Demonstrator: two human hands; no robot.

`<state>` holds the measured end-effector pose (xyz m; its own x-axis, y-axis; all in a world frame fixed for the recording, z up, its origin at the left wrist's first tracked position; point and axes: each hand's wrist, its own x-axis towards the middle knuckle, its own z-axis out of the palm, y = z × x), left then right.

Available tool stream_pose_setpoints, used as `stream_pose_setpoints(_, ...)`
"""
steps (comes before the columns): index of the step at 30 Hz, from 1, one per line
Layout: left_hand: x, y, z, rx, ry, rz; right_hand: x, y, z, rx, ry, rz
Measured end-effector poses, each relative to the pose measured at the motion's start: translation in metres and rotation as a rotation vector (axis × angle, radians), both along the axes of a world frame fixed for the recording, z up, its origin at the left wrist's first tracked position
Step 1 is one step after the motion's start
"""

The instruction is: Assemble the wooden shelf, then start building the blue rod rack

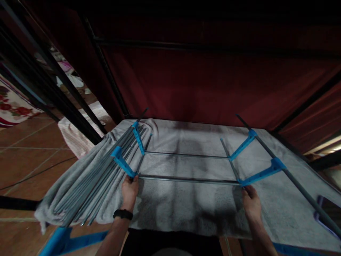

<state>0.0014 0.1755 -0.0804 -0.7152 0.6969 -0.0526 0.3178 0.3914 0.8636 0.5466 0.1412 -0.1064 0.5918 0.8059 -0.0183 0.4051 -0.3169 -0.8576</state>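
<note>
A partly assembled rack of grey metal tubes and blue plastic brackets rests over a grey blanket. My left hand (130, 190) is closed around the lower end of the left blue bracket (124, 164), where a metal cross tube (186, 179) joins it. At the other end of this tube, my right hand (251, 202) grips the lower end of the right blue bracket (262, 175). A second cross tube (186, 155) runs parallel behind, between two more brackets. Long side tubes slope toward me on both sides. My fingertips are partly hidden under the joints.
Several loose metal tubes (106, 181) lie on the left of the grey blanket (183, 209). A dark red cloth (207, 85) on a black frame hangs behind. Black posts and a striped cloth (73, 137) stand left over the tiled floor. A dark-edged object (326, 217) lies far right.
</note>
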Motion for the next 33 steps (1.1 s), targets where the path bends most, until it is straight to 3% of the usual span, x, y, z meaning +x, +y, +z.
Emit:
stream_pose_setpoints(4, -0.007, 0.004, 0.007, -0.006, 0.024, -0.069, 0.011, 0.009, 0.013, -0.012, 0.074, 0.027)
stream_pose_setpoints(10, -0.004, 0.012, 0.016, 0.0, -0.024, -0.018, 0.016, 0.024, 0.031, -0.092, 0.071, 0.018)
stream_pose_setpoints(17, 0.006, 0.004, 0.005, 0.119, -0.159, 0.014, 0.014, 0.018, 0.027, -0.244, -0.112, 0.032)
stream_pose_setpoints(22, 0.006, 0.003, -0.001, 0.102, -0.145, 0.005, 0.02, 0.018, 0.022, -0.281, -0.178, 0.061)
stream_pose_setpoints(28, 0.009, 0.001, 0.005, 0.063, -0.113, 0.007, 0.021, 0.017, 0.022, -0.308, -0.242, 0.083)
stream_pose_setpoints(33, 0.009, -0.002, 0.014, 0.05, -0.072, 0.034, 0.018, 0.018, 0.028, -0.347, -0.173, 0.028)
